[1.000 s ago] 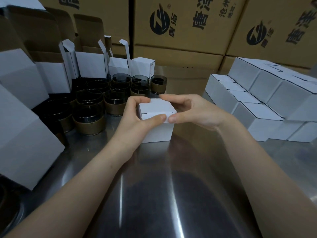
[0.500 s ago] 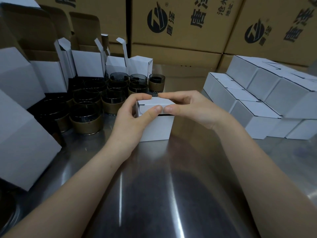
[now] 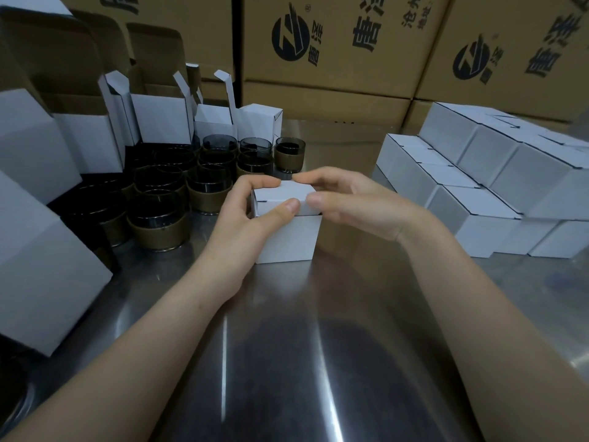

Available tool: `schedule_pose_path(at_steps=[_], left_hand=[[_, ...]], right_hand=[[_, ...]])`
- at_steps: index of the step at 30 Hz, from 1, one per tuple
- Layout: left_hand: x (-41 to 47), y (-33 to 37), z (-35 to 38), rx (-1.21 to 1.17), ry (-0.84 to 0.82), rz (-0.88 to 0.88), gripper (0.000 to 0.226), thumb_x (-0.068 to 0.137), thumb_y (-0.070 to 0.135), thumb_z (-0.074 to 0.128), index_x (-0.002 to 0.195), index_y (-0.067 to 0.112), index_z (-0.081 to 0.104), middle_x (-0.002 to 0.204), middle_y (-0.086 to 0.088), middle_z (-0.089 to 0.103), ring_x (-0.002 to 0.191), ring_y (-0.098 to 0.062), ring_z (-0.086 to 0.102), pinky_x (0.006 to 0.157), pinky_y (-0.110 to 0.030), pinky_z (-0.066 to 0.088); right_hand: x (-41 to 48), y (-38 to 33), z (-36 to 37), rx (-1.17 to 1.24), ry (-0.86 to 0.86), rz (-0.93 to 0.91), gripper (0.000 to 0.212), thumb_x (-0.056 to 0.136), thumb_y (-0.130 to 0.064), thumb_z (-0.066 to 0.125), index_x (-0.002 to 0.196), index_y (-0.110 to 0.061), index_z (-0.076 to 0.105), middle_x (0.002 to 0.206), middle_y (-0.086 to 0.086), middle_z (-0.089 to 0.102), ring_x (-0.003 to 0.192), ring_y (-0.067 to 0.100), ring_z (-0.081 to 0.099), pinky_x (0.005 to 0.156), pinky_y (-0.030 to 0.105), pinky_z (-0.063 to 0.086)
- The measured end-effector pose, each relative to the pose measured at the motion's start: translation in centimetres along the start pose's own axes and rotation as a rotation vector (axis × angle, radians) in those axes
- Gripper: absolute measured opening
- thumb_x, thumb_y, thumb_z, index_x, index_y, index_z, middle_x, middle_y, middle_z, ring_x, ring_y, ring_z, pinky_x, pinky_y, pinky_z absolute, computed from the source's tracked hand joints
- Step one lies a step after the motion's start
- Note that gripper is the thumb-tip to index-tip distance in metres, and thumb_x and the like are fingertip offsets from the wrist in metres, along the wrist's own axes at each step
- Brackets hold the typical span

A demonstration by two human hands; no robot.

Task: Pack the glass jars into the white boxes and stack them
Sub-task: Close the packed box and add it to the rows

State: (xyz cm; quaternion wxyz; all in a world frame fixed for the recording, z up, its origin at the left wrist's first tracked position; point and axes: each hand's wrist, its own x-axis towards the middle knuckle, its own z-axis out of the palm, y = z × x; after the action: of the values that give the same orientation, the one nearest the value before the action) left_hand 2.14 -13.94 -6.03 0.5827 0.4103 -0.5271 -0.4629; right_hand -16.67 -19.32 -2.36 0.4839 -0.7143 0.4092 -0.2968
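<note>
At about nine o'clock of the view, some large white cardboard boxes [image 3: 38, 250] lean in at the edge. Behind them, toward ten o'clock, open white cardboard boxes [image 3: 159, 122] stand upright with their flaps raised. In front of these, the dark round glass jars with brown bands [image 3: 157, 224] stand close together, mouths up, on the shiny steel worktop [image 3: 318, 346].

Next is your left hand [image 3: 242, 228]. Its grip pinches the lid of the small white cardboard box [image 3: 287, 239], with the thumb laid on the front edge and the forefinger curled over the far left corner. This box stands upright on the worktop at the centre, with the jars just beside it at its ten o'clock, and its lid is folded down.

Your right hand [image 3: 353, 205] meets the box from three o'clock. Its grip pinches the lid too, with the thumb on the near right corner and the forefinger on the far edge. The two thumb tips nearly meet.

At three o'clock, well apart from your hands, closed white cardboard boxes [image 3: 471, 193] are stacked in layers. Along twelve o'clock stand brown corrugated cartons with black print [image 3: 334, 59].
</note>
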Motion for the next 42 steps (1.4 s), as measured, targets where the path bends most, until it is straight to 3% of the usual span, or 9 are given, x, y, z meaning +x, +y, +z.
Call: schedule_pose_path(at_steps=[5, 10, 15, 28, 33, 38, 42], left_hand=[[0.0, 0.0, 0.0, 0.015, -0.009, -0.027, 0.037, 0.072, 0.037, 0.072, 0.105, 0.030, 0.058, 0.126, -0.005, 0.057, 0.106, -0.014, 0.061, 0.078, -0.025, 0.052], [0.1, 0.1, 0.1, 0.007, 0.004, -0.071, 0.033, 0.073, 0.045, 0.062, 0.103, 0.031, 0.060, 0.130, -0.006, 0.053, 0.115, -0.021, 0.058, 0.083, -0.032, 0.048], [0.2, 0.1, 0.1, 0.034, 0.010, -0.080, 0.031, 0.072, 0.039, 0.059, 0.102, 0.032, 0.060, 0.129, -0.006, 0.052, 0.114, -0.024, 0.058, 0.089, -0.041, 0.050], [0.2, 0.5, 0.3, 0.060, 0.002, -0.090, 0.037, 0.067, 0.033, 0.057, 0.104, 0.033, 0.057, 0.134, -0.005, 0.048, 0.115, -0.023, 0.055, 0.087, -0.034, 0.048], [0.3, 0.7, 0.4, 0.093, 0.003, -0.092, 0.024, 0.090, 0.015, 0.060, 0.108, 0.030, 0.054, 0.135, -0.008, 0.044, 0.119, -0.025, 0.051, 0.097, -0.040, 0.046], [-0.1, 1.3, 0.7, 0.089, -0.003, -0.088, 0.036, 0.068, 0.030, 0.055, 0.104, 0.034, 0.054, 0.135, -0.008, 0.045, 0.121, -0.025, 0.051, 0.102, -0.043, 0.045], [0.0, 0.6, 0.5, 0.060, 0.031, -0.075, 0.042, 0.086, 0.021, 0.065, 0.120, 0.035, 0.045, 0.135, -0.003, 0.046, 0.122, -0.023, 0.051, 0.104, -0.046, 0.046]], right_hand=[[-0.1, -0.3, 0.2, 0.078, 0.017, 0.041, 0.024, 0.096, -0.021, 0.059, 0.120, -0.016, 0.062, 0.110, -0.011, 0.066, 0.097, -0.002, 0.066, 0.076, 0.013, 0.050], [-0.1, -0.5, 0.4, 0.109, 0.009, 0.044, 0.025, 0.095, -0.012, 0.060, 0.120, -0.014, 0.061, 0.110, -0.004, 0.067, 0.098, 0.003, 0.067, 0.080, 0.016, 0.052], [-0.1, -0.5, 0.4, 0.065, 0.005, 0.042, 0.030, 0.093, -0.012, 0.063, 0.122, -0.016, 0.059, 0.115, -0.006, 0.066, 0.097, 0.003, 0.066, 0.078, 0.015, 0.051], [0.0, -0.7, 0.6, -0.045, 0.008, 0.050, 0.035, 0.091, -0.013, 0.066, 0.124, -0.020, 0.056, 0.116, -0.007, 0.064, 0.094, -0.006, 0.062, 0.070, 0.010, 0.047], [-0.2, -1.0, 0.8, -0.066, -0.008, 0.060, 0.037, 0.093, -0.011, 0.064, 0.127, -0.021, 0.055, 0.116, -0.009, 0.063, 0.093, -0.007, 0.062, 0.069, 0.010, 0.046], [-0.4, -1.5, 1.0, -0.088, -0.040, 0.038, 0.035, 0.094, -0.009, 0.062, 0.125, -0.025, 0.059, 0.123, -0.006, 0.061, 0.105, -0.001, 0.060, 0.080, 0.014, 0.047], [-0.9, -2.7, 1.2, -0.308, 0.004, -0.036, 0.030, 0.091, -0.014, 0.067, 0.113, -0.035, 0.065, 0.125, -0.013, 0.057, 0.117, 0.000, 0.052, 0.098, 0.017, 0.039]])
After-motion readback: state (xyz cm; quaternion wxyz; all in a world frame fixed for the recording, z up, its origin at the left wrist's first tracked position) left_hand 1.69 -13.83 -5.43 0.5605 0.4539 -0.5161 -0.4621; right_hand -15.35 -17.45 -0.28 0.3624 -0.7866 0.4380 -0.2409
